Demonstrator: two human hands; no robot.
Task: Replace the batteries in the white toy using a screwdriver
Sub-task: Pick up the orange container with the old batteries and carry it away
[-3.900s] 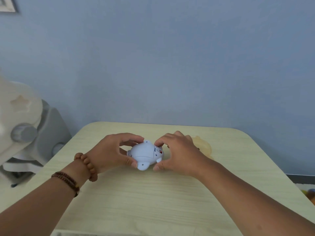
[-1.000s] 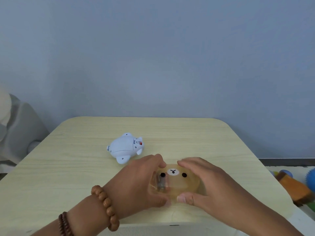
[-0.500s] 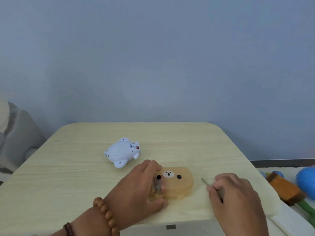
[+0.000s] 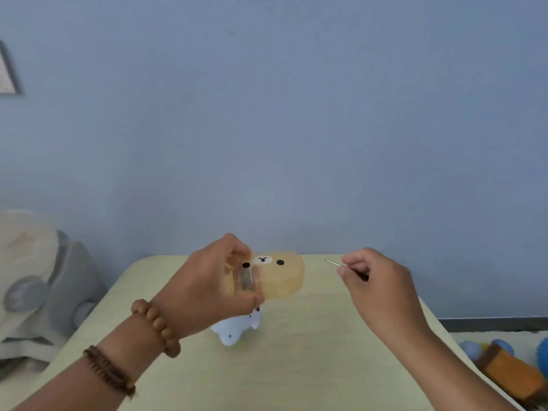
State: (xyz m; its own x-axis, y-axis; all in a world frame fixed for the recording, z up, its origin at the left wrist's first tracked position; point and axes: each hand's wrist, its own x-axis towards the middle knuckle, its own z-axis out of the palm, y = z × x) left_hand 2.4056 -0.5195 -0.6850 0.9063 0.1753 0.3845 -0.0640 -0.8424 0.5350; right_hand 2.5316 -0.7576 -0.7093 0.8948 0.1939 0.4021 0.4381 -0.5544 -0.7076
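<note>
- the white toy (image 4: 235,330) lies on the pale wooden table (image 4: 296,366), near the middle, partly hidden behind the left hand (image 4: 204,289); only its lower end and a flipper-like nub show.
- from what shows, its long axis runs on a diagonal, the rounded nub toward the camera and left, the other end up and right under the hand; which end is the head cannot be told.
- the left hand is closed around one end of a translucent amber box (image 4: 275,275) with a bear face, holding it in the air above the toy, its long side running left to right and the face turned to the camera; a dark cylindrical thing shows through the plastic by the fingers.
- the right hand (image 4: 376,280) pinches a screwdriver (image 4: 335,264) between thumb and fingers; the thin metal shaft points up and left, the handle mostly hidden in the hand.
- half a second ago the box rested on the table under the left hand, and the toy lay clear of it, farther back and left; now the box is raised and covers part of the toy.
- the right hand, low near the table's front edge then, is now up level with the box.
- coloured toys (image 4: 510,369) lie on the floor at the right.
</note>
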